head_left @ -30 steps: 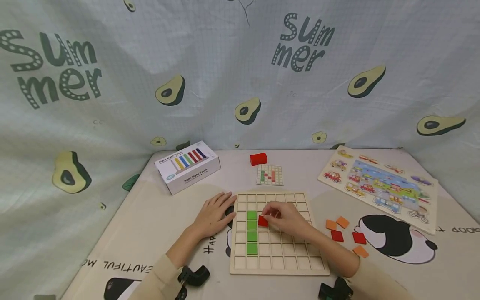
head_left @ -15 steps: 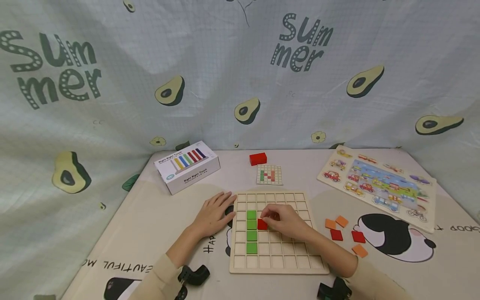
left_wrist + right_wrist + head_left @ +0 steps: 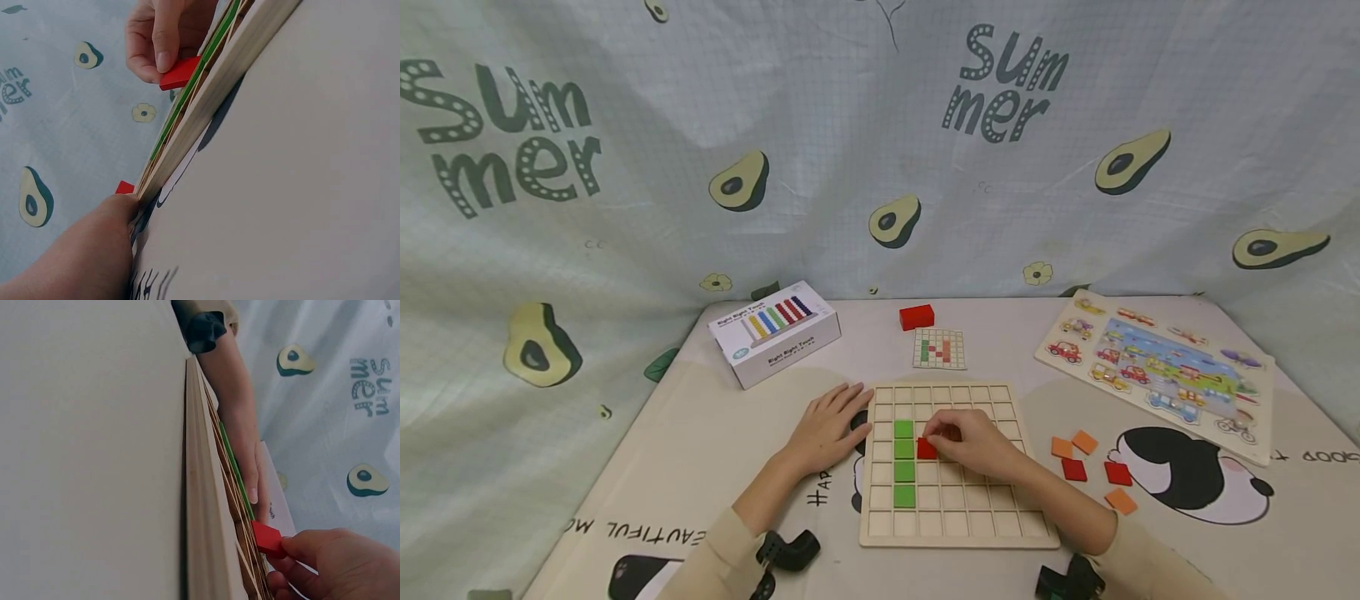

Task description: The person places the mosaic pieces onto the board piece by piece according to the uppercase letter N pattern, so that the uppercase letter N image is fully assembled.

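Observation:
A wooden grid board (image 3: 958, 533) lies on the table, with a column of green square tiles (image 3: 904, 472) set in its cells. My right hand (image 3: 973, 443) pinches a red square tile (image 3: 927, 449) between thumb and fingers, just right of the second green tile from the top. In the right wrist view the red tile (image 3: 267, 539) stands tilted, its lower edge right at the grid. My left hand (image 3: 826, 429) lies flat with fingers spread, its fingertips at the board's left edge.
Loose orange tiles (image 3: 1084, 442) and red tiles (image 3: 1117, 473) lie right of the board. Behind it are a small pattern card (image 3: 940, 349) and a red block (image 3: 917, 317). A white box (image 3: 775, 332) stands back left, a picture puzzle (image 3: 1157, 375) back right.
The red tile in my right hand has moved slightly toward me, from between the top two green tiles to beside the second one. My left hand has stayed still.

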A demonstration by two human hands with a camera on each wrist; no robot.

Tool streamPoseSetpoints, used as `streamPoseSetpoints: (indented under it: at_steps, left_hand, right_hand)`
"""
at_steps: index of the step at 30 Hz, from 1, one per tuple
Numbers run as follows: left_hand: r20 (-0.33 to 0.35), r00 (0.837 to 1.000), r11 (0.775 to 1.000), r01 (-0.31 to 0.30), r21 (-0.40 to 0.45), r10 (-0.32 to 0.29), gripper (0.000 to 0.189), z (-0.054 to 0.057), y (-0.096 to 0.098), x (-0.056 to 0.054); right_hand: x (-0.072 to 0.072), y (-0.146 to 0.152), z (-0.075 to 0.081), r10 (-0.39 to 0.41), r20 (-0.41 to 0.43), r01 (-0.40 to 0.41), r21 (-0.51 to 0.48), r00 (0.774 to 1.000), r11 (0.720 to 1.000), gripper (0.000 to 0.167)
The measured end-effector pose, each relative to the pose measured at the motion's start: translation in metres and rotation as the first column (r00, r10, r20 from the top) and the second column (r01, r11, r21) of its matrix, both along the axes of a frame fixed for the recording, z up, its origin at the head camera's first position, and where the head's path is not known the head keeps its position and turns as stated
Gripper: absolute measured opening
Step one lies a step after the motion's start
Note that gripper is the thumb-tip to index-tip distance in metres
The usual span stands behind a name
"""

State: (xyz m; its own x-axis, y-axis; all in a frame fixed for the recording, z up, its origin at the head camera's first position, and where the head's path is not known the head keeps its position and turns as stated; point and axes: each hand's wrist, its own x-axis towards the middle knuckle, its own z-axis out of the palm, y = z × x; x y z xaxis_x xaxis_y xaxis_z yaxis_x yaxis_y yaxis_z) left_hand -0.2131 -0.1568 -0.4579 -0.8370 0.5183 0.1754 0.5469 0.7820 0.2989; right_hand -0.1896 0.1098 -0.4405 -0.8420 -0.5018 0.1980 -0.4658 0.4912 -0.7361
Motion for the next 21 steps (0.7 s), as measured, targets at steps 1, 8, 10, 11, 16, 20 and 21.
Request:
streamPoseSetpoints:
  at_steps: [1,8,10,11,16,20,21]
  left_hand:
    - [0.0,1.0,1.0,0.0,0.0,0.0,0.056,0.0001,0.0,0.0]
    - [0.002,1.0,1.0,-0.006,0.001,0.006,0.056,-0.0004,0.0,0.0005]
    - [0.004,1.0,1.0,-0.008,0.001,0.008,0.056,-0.0008,0.0001,0.0007]
    - [0.004,1.0,1.0,-0.009,0.002,0.009,0.056,-0.001,0.0001,0.0008]
    - [-0.001,1.0,1.0,-0.012,0.0,0.012,0.056,-0.0018,0.0004,0.0004]
    - [-0.004,1.0,1.0,-0.009,-0.001,0.009,0.056,-0.0016,0.0004,-0.0001]
    - [-0.006,1.0,1.0,-0.009,0.0,0.009,0.056,-0.0014,0.0004,-0.0002]
  right_hand:
    - [-0.0001,0.0001,-0.0003,0.001,-0.001,-0.001,0.004,1.0,1.0,0.006]
    - [0.0003,0.0002,-0.0017,0.013,-0.017,-0.013,0.002,1.0,1.0,0.006]
    - [0.0005,0.0003,-0.0021,0.015,-0.031,-0.015,0.003,0.999,1.0,0.009]
    - [0.0005,0.0003,-0.0022,0.016,-0.037,-0.016,0.002,0.999,1.0,0.01]
    - [0.0006,0.0004,-0.0025,0.012,-0.057,-0.011,0.009,0.998,1.0,0.012]
    - [0.0005,0.0003,-0.0024,0.009,-0.068,-0.008,0.024,0.998,1.0,0.012]
    - [0.0004,0.0003,-0.0024,0.009,-0.071,-0.007,0.026,0.997,1.0,0.012]
